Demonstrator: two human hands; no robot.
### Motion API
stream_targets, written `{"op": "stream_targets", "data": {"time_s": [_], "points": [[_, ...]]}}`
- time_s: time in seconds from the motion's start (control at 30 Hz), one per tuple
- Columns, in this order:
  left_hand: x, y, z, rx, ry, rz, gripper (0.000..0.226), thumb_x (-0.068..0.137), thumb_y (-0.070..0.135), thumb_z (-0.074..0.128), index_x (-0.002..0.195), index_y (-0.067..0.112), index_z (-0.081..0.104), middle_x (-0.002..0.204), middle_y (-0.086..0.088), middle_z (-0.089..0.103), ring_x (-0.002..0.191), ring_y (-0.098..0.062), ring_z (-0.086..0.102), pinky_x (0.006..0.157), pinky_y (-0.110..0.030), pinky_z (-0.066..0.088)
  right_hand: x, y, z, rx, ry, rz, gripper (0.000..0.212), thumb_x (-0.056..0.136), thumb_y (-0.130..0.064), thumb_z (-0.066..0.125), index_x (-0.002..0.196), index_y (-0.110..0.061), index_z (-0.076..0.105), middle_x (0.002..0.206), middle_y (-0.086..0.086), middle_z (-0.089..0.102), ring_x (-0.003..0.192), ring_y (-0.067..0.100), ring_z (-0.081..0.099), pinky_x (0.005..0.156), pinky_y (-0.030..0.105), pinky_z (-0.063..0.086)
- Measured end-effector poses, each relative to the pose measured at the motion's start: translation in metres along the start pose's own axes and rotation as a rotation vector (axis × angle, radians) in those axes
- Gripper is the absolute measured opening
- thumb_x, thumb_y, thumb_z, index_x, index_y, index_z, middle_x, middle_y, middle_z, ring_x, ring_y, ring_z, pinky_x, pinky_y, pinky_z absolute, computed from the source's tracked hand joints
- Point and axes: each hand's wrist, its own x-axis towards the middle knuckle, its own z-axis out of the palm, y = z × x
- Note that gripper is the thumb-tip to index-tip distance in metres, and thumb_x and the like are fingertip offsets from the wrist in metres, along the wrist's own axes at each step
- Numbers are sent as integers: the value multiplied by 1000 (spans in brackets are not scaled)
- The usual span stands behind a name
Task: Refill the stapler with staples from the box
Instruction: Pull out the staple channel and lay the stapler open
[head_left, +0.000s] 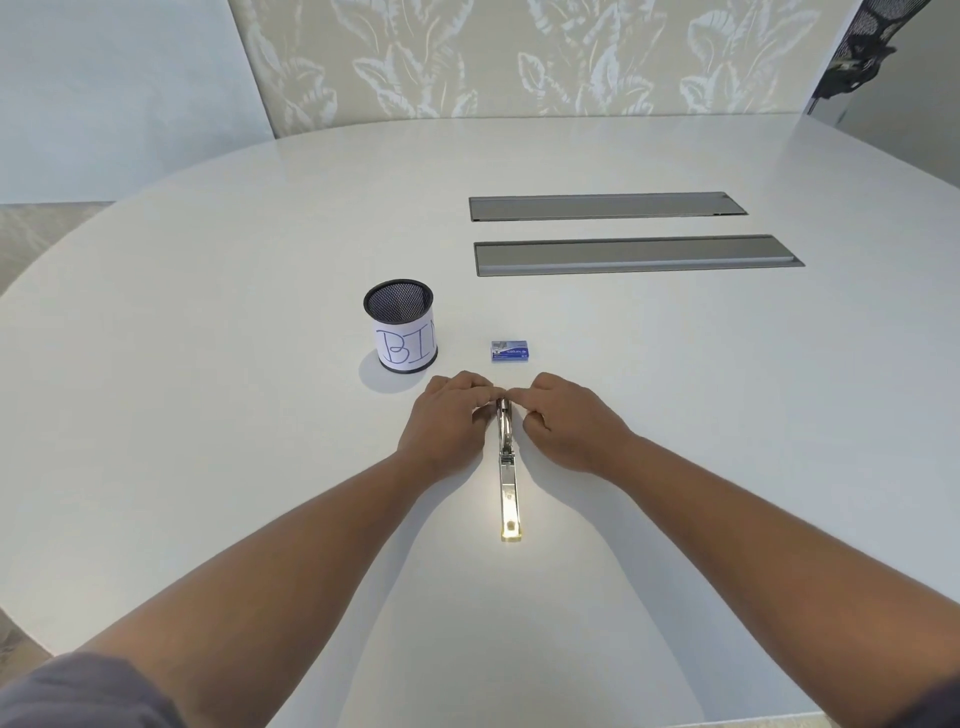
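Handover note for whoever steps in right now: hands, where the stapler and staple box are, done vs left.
Left hand: fingers curled on the far end of the stapler, left side.
Right hand: pinching the same far end from the right.
Stapler: lies opened out flat on the white table, lengthwise away from the person, near end free.
Staple box: beyond the hands, looks closed, untouched; mesh cup marked BIN stands to its left.
Done: stapler opened.
Left: open the box, take a strip, load it, close the stapler. Whether staples are already inside cannot be told.
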Motion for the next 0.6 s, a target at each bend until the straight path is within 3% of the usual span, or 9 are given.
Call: {"op": "stream_targets", "data": {"time_s": [0.2, 0.33, 0.5, 0.6], "points": [[0, 1, 0, 5, 2, 4, 30, 97, 21, 57, 121, 33, 70, 118, 15, 63, 107, -21, 49, 94, -27, 38, 2, 5, 1, -169, 28, -136, 52, 91, -15, 39, 135, -26, 62, 87, 6, 54, 70, 28, 49, 63, 37, 44], [0, -1, 1, -3, 6, -9, 29, 97, 23, 57, 122, 33, 69, 119, 17, 63, 109, -20, 49, 98, -31, 40, 4, 8, 3, -308, 66, -235, 45, 89, -21, 34, 116, -17, 70, 77, 3, 51, 64, 23, 40, 50, 32, 36], [0, 0, 1, 11, 14, -6, 30, 97, 23, 56, 121, 35, 69, 117, 19, 62, 107, -19, 48, 95, -28, 39, 8, 5, -2, -422, 59, -354, 12, 82, -9, 64, 92, -11, 70, 75, 4, 57, 64, 26, 54, 43, 33, 42], [0, -1, 2, 14, 11, -3, 30, 98, 24, 56, 122, 36, 69, 118, 19, 62, 107, -19, 48, 96, -29, 40, 7, 3, -4, -423, 71, -418, 10, 82, -11, 58, 78, -13, 68, 72, 2, 58, 63, 25, 55, 40, 31, 41]]}}
